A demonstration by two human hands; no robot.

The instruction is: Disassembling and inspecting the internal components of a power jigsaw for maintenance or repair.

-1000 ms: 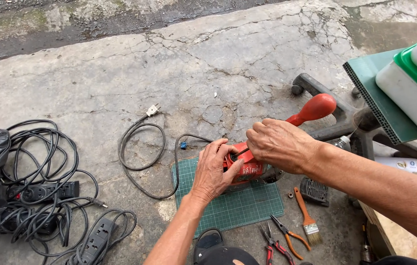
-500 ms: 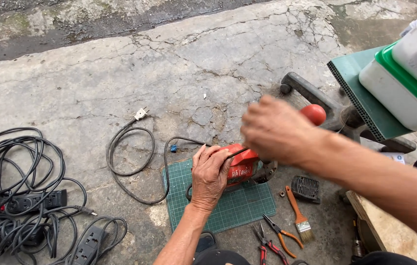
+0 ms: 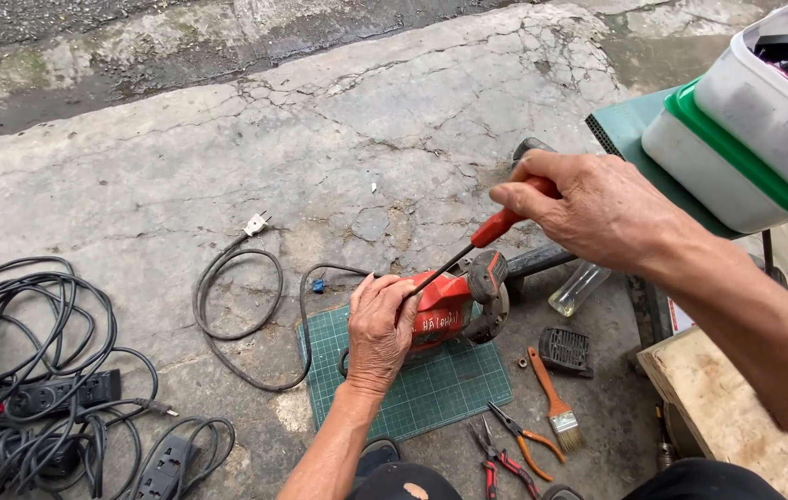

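A red power tool (image 3: 449, 304) lies on a green cutting mat (image 3: 440, 389) on the concrete ground. My left hand (image 3: 380, 329) grips the tool's left end and holds it down. My right hand (image 3: 598, 208) holds a red-handled screwdriver (image 3: 491, 231) raised above the tool, with its dark shaft slanting down to the tool's top near my left fingers. The tool's black cable (image 3: 236, 310) loops off to the left and ends in a white plug (image 3: 256, 223).
Pliers (image 3: 533, 435) and cutters (image 3: 500, 458), a small brush (image 3: 556, 403) and a black cover piece (image 3: 567, 352) lie right of the mat. Tangled black extension cords (image 3: 51, 389) fill the left. White tubs (image 3: 746, 130) sit on a green stool (image 3: 625, 130) at right, above a wooden board (image 3: 727, 407).
My right hand has lifted away from the tool and now holds the screwdriver by its handle with the tip angled down onto the tool. The left hand keeps its hold on the tool.
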